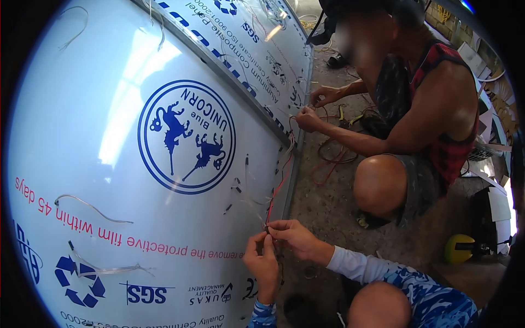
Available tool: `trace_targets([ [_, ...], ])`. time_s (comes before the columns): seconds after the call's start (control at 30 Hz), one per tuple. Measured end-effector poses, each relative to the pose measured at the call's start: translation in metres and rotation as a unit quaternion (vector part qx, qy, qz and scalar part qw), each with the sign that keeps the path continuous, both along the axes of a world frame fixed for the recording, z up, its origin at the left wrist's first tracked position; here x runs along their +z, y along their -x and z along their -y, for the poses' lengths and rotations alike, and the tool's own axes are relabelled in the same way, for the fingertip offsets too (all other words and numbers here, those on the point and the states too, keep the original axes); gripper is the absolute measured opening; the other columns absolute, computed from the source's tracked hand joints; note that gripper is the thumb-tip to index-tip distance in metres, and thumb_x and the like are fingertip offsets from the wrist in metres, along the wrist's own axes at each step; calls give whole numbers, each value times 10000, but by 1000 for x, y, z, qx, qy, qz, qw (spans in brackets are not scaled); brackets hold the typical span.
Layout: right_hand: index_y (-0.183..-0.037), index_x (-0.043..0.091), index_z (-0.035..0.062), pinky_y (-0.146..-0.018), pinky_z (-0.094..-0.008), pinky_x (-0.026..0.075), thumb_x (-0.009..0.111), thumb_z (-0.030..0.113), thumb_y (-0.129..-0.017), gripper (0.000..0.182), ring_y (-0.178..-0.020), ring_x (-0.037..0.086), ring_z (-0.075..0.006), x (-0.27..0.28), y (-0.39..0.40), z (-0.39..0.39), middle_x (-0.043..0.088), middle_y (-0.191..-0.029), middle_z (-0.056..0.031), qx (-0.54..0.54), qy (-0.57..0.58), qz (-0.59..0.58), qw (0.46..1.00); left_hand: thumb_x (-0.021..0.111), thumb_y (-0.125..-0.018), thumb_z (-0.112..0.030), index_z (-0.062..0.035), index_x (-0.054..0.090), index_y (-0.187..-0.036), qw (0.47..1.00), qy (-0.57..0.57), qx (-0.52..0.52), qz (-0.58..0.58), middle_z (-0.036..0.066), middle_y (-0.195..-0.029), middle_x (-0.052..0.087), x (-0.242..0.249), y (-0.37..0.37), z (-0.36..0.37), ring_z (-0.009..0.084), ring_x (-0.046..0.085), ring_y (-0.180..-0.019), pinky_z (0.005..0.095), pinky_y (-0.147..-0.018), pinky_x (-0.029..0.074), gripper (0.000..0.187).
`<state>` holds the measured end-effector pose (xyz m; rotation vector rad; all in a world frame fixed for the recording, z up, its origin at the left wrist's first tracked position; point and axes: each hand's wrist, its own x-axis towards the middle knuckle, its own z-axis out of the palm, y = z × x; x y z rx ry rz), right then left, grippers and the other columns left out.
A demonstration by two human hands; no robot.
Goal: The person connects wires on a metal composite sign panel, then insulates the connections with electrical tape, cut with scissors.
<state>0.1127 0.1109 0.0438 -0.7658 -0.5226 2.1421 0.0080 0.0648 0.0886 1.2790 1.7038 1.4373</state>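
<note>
My left hand (261, 266) and my right hand (296, 239) meet at the near edge of a white film-covered composite panel (186, 218). Fingertips of both hands are pinched together on thin electrical wires. A red and black wire (279, 188) runs from them up along the panel's edge. Clear thin wires (249, 199) with dark ends lie on the panel just beyond my fingers. The exact joint between my fingertips is too small to make out.
A co-worker (421, 104) crouches across from me, both hands (317, 109) at wires by the panel's edge. A metal frame bar (219, 68) crosses the panel. More loose clear wires (109, 268) lie on it. Red cable (331, 158) coils on the concrete floor; a yellow-green tool (459, 249) sits right.
</note>
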Motion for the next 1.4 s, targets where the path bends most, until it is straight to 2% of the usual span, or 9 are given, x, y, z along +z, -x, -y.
trace_targets([
  [0.13,-1087,669,19,-765,-251,483,655,153,-924,211,-847,587,-80,2,1,1,667,-961,-15,-30,-67,49,996,682,-888,-61,54,650,-944,994,48,4,95,46,-831,664,2,4,-3,100,611,-737,224,-678,480,131],
  [0.23,-1082,678,1,-743,-254,491,664,119,-907,211,-827,600,-79,1,3,3,681,-946,-26,-62,-130,134,980,694,-882,-71,63,655,-943,991,66,1,113,60,-847,670,-7,12,-7,105,615,-731,228,-670,483,152],
  [0.43,-1050,702,-32,-721,-241,496,693,65,-864,210,-814,625,-87,-2,8,4,707,-901,-51,-154,-200,159,954,688,-880,-58,65,658,-960,986,77,-1,150,61,-854,667,-12,14,-10,114,610,-742,240,-683,492,150],
  [0.67,-1036,705,-41,-654,-226,478,701,61,-853,209,-737,599,-72,-10,14,16,705,-847,-43,-162,-201,184,948,676,-879,-45,54,657,-992,995,72,2,66,67,-888,662,-26,25,1,120,609,-782,256,-717,501,151],
  [0.73,-1039,706,-41,-641,-222,473,695,50,-856,205,-721,592,-67,2,6,5,703,-844,-42,-153,-205,185,949,669,-885,-51,41,662,-1011,987,64,-52,136,65,-906,667,-16,21,-11,118,618,-793,268,-722,520,156],
  [0.93,-1053,709,-30,-636,-221,472,700,55,-863,209,-716,590,-64,12,2,3,702,-839,-43,-142,-195,192,951,653,-902,-72,27,669,-1013,949,63,-66,303,64,-923,670,-10,23,-12,121,630,-802,297,-714,556,149],
  [1.17,-1056,711,-19,-585,-204,446,703,71,-867,210,-653,551,-41,7,2,0,698,-818,-38,-121,-191,193,955,664,-903,-78,31,672,-1007,962,46,-60,263,69,-893,680,-19,24,-12,127,641,-761,289,-705,554,151],
  [1.23,-1060,715,-4,-552,-198,434,703,81,-870,208,-615,525,-32,6,2,0,688,-790,-26,-122,-198,199,952,668,-892,-42,40,679,-991,982,35,-59,173,68,-868,684,-17,22,-12,121,640,-746,265,-695,536,129],
  [1.4,-1072,713,12,-528,-195,465,710,105,-870,222,-615,562,-41,5,6,4,690,-815,-25,-114,-137,167,970,663,-885,-1,40,692,-965,995,-2,-38,93,58,-865,688,-16,17,-9,104,630,-747,229,-680,502,95],
])
